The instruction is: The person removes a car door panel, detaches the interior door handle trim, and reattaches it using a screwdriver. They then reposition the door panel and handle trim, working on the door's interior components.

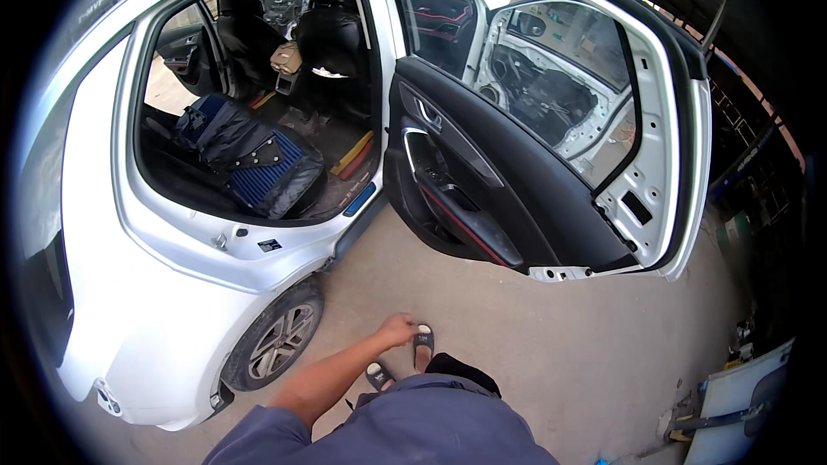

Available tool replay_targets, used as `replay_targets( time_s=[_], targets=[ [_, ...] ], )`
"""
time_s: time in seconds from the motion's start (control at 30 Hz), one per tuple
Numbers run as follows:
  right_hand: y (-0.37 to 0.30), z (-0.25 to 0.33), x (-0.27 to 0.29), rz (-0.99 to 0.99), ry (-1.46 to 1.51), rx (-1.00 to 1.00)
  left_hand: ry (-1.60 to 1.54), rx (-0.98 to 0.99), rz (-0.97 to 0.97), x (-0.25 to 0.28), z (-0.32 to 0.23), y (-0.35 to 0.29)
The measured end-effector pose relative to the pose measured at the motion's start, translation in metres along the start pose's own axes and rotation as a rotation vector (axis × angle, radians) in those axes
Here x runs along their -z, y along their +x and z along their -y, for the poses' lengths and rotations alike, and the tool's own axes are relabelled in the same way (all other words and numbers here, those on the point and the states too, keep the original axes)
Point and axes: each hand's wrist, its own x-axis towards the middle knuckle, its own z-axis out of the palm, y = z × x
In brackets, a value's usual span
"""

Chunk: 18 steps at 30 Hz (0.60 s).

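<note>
My left hand [398, 329] hangs in front of my body, above my sandals, with its fingers curled together; whether something small is in them I cannot make out. It touches neither the car nor the door. My right hand is out of the picture. Ahead of me a white car [181, 271] stands with its rear door [482, 172] swung wide open, showing a black inner panel with a red-trimmed armrest. Inside, a rear seat [276, 164] has a dark, shiny cover with blue striped parts.
The rear wheel [284, 336] stands left of my feet. Beyond the rear door, a front door [543, 90] is open with its inner panel off. A tan box [285, 58] sits between the front seats. A pale panel [745, 405] lies at the lower right on the concrete floor [551, 344].
</note>
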Motion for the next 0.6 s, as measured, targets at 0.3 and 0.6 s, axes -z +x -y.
replay_targets(
  time_s=[0.3,0.6],
  targets=[
    [0.056,0.071,0.037,0.173,-0.398,0.118,-0.217,0.97,-0.053,-0.108,0.352,-0.228],
    [0.08,0.34,0.063,0.191,-0.59,0.582,0.281,-0.154,-0.398,-0.035,0.274,-0.185]
  ],
)
